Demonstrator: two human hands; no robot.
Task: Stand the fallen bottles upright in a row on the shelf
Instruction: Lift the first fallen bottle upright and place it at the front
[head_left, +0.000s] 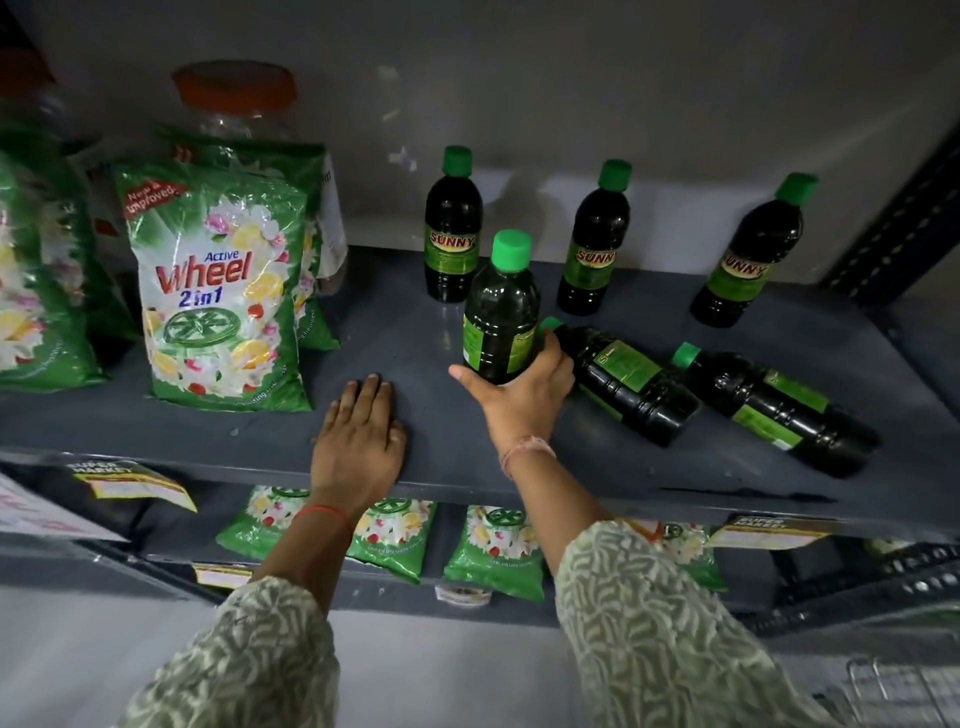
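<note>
Three dark green bottles with green caps stand upright along the back of the grey shelf (395, 332): one at the left (453, 228), one in the middle (595, 241), one at the right (748, 254). My right hand (519, 400) grips the base of a fourth bottle (498, 317), held upright in front of them. Two more bottles lie on their sides to the right, caps pointing left: the nearer one (628, 382) just beside my right hand, the other (779, 410) further right. My left hand (358, 441) rests flat on the shelf's front edge, holding nothing.
Green Wheel detergent packs (223, 296) stand on the shelf's left half, with an orange-lidded clear jar (234, 98) behind them. More detergent packs (493, 551) lie on the shelf below. A perforated dark upright (893, 223) bounds the right end.
</note>
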